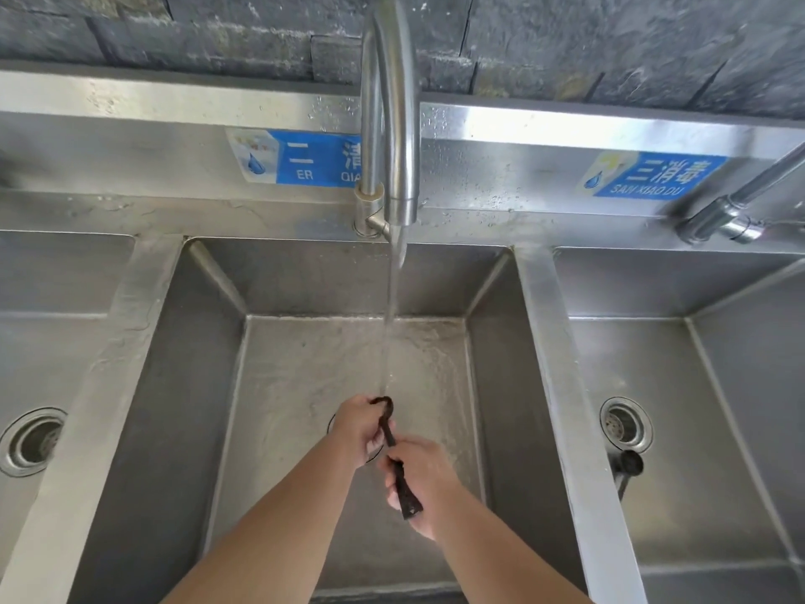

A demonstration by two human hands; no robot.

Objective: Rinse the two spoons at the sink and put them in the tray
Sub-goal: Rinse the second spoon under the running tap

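Observation:
A dark spoon [389,433] is held over the middle sink basin [209,385], its bowl right under the running stream of water [389,324] from the steel tap [394,124]. My left hand [359,429] pinches the bowl end of that spoon. My right hand [418,477] grips its wide dark handle. A second dark spoon [628,470] lies in the right basin beside the drain [625,425]. No tray is in view.
Three steel basins stand side by side; the left one [65,364] has a round drain [30,442]. A second tap [736,207] reaches in from the far right. Blue labels [305,156] are stuck on the steel backsplash under a dark stone wall.

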